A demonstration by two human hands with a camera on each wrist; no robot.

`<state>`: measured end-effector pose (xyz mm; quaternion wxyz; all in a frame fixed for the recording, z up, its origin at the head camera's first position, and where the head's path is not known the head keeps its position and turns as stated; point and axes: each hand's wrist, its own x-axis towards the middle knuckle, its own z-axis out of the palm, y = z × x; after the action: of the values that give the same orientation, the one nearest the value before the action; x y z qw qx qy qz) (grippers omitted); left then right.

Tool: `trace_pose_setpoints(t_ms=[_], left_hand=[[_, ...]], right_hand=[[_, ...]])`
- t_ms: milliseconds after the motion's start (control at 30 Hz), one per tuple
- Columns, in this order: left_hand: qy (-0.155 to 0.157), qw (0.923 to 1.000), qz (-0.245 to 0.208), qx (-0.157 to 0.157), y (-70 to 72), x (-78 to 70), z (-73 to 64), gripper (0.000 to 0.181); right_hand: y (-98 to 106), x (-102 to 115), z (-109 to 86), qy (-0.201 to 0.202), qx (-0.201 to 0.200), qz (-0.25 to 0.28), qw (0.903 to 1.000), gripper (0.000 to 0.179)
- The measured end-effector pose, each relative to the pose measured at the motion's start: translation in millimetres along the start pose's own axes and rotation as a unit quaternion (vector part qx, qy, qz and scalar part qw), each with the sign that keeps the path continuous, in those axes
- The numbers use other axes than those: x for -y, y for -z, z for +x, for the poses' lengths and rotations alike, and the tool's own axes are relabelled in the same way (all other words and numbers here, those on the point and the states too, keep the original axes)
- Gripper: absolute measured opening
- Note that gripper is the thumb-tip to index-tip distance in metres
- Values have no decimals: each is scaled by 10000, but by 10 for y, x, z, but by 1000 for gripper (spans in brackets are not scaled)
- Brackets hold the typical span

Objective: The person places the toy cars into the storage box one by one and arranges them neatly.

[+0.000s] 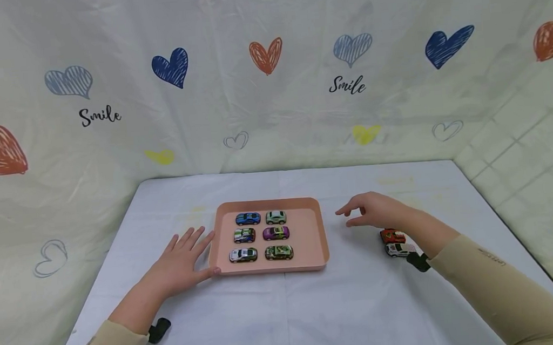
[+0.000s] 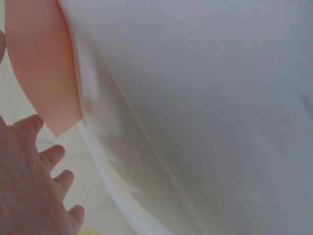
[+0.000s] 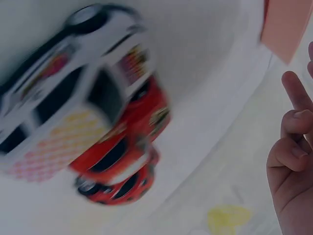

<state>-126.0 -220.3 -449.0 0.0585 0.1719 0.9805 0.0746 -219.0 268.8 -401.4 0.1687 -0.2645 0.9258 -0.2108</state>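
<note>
A pink rectangular tray (image 1: 308,237) carries several toy cars in two columns: a blue car (image 1: 248,218), a pale green one, a white-and-green one, a purple car (image 1: 276,233), a silver one and a camouflage-green car (image 1: 279,252). My left hand (image 1: 177,272) lies spread at the tray's left side, thumb and index fingertips right at the rim. Right of the tray, my right hand (image 1: 379,210) hovers with its index finger extended, other fingers loosely bent, holding nothing. Below its wrist sit a white toy car (image 3: 83,93) and a red toy car (image 3: 122,142), with another red, black-spotted car (image 3: 129,188) beyond.
A white cloth covers the table (image 1: 287,312), whose far edge meets a curtain (image 1: 301,111) printed with hearts. A black wrist strap end (image 1: 159,330) hangs by the left cuff, and another (image 1: 417,262) by the right cuff, close to the white car.
</note>
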Motion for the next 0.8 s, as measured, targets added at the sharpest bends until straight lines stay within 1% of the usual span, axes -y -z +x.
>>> trace_pose_setpoints(t_ms=[200,333,433,633,800], left_hand=[[-6,10000,-59,-54,-30,13,22,95],[-27,10000,-11,-30,-36,24,30,97],[-50,10000,-57,-32,-41,28,35,98],[-37,10000,-65,-32,-75,43,45,100],[-48,9999,-72,-69,-45,25,41,98]], right_hand=[[59,-217,-221,-343,-36,6,9994,39],[122,-320,-358,-471,-78,-30,9989,41],[168,-397,-446,-608,-93,6,9981,41],[235,-569,-558,-1008,-110,32,9948,42],[268,-676,-596,-1148,-63,-15,9934,42]])
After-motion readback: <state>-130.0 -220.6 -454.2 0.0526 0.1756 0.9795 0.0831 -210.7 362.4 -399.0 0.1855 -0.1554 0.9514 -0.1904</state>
